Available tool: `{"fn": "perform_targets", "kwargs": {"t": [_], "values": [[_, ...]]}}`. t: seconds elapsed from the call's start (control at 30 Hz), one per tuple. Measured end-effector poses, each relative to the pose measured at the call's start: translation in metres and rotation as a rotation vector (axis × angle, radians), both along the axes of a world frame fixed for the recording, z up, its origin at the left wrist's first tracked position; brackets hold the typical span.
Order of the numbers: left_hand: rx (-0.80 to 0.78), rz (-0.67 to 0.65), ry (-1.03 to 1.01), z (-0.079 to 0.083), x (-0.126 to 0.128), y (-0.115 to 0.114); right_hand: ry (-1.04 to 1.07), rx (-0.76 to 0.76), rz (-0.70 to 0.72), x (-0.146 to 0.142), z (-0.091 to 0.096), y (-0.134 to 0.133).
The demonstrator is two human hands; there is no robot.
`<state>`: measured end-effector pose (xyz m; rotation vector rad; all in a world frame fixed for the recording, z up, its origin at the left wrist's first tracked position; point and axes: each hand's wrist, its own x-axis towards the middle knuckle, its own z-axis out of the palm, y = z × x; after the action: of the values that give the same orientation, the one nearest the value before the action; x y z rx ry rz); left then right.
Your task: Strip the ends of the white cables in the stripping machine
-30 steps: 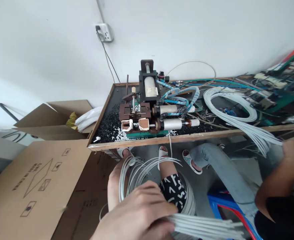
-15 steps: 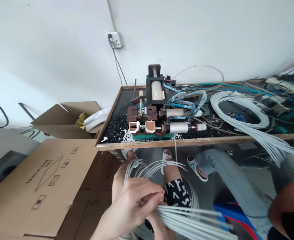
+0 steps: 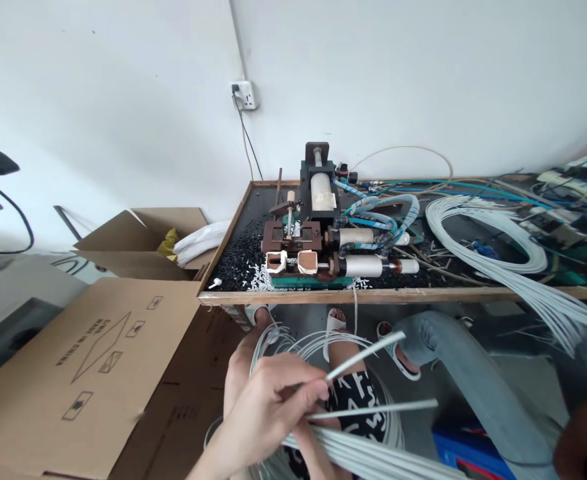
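My left hand [image 3: 278, 393] comes in from the lower left with thumb and index finger pinched on the end of a white wire [image 3: 366, 357], which points up to the right. Below it, my right hand [image 3: 318, 450] shows only in part, its fingers closed around a bundle of white wires [image 3: 368, 457]. One more single wire [image 3: 378, 409] sticks out to the right between the pinched wire and the bundle. The rest of the wires loop in a coil [image 3: 293, 343] over my lap. Beyond my hands, a pneumatic machine [image 3: 298, 250] stands on the bench.
The bench has a raised wooden edge [image 3: 283, 297]; black and white scraps [image 3: 258, 277] surround the machine. A wire coil [image 3: 478, 260] lies at right. Cardboard boxes [image 3: 108, 347] stand at left. A co-worker's jeans leg [image 3: 473, 380] and blurred arm [image 3: 586, 433] are at right.
The pinched wire now stands apart from the bundle, angled upward, and another has separated beneath it. The view has shifted slightly, and the co-worker's arm has moved lower.
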<state>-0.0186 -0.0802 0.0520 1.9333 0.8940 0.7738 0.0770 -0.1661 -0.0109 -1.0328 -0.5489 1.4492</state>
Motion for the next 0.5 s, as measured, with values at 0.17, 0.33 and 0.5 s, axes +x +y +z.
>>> {"fn": "perform_targets", "kwargs": {"t": [0.17, 0.33, 0.5], "values": [[-0.079, 0.443, -0.256, -0.019, -0.009, 0.025, 0.061, 0.003, 0.089, 0.000, -0.021, 0.010], [-0.012, 0.626, -0.244, -0.036, -0.002, 0.048, 0.133, 0.009, 0.117, -0.003, -0.032, 0.012], [0.094, 0.710, -0.149, -0.049, 0.010, 0.062, 0.246, 0.107, 0.161, 0.001, -0.037, 0.016]]}}
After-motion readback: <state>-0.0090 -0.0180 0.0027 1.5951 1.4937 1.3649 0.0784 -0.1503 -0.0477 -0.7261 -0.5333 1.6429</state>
